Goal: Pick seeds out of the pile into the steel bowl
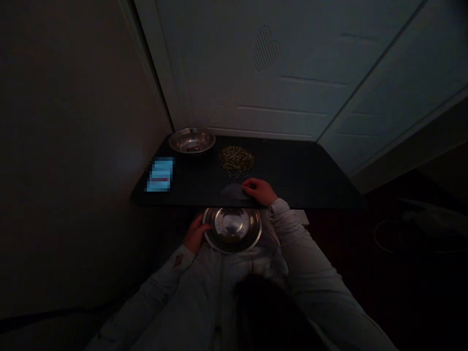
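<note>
My left hand [196, 234] grips the left rim of a shiny metal bowl [252, 239], thumb over the edge. The bowl sits just under the table's front edge, above my lap, with a few small bits inside it. My right hand [259, 191] is over the dark table [292, 168] near its front edge, thumb and fingers pinched together. What lies between those fingertips is too small and dim to make out. Beside them is a faint greyish patch [231, 191] on the tabletop. Behind it lies a heap of mixed light and dark grains [237, 159], with pale ones scattered at its front.
A second metal bowl [192, 140] stands at the back left of the table, with a dark label inside. Nearer the left edge lies a lit, blurred-out phone-like screen [160, 174]. White panels with heart patterns [266, 48] rise behind the table. The room is dim.
</note>
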A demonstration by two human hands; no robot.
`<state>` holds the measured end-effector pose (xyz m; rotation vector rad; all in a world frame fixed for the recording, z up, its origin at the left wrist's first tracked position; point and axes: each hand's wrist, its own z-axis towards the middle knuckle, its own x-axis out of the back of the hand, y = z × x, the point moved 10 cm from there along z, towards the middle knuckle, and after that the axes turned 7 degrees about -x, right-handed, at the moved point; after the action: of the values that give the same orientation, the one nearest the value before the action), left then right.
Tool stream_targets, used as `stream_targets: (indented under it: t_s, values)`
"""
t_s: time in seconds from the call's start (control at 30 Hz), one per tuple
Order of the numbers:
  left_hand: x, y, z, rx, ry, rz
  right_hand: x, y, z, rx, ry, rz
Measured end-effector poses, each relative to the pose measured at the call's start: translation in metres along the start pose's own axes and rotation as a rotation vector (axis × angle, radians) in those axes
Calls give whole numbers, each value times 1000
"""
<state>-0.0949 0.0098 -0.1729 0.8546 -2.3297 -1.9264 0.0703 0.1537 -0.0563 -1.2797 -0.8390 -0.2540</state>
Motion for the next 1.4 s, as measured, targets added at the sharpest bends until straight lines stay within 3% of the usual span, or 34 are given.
stream_targets:
  t_s: [0.67,1.4]
  values:
    - [1,-2,1,9,-4,-15,-5,-11,-11,45,-16,-95]
    - [-3,2,-1,1,-6,-28,-6,-14,-13,72,-41,-54]
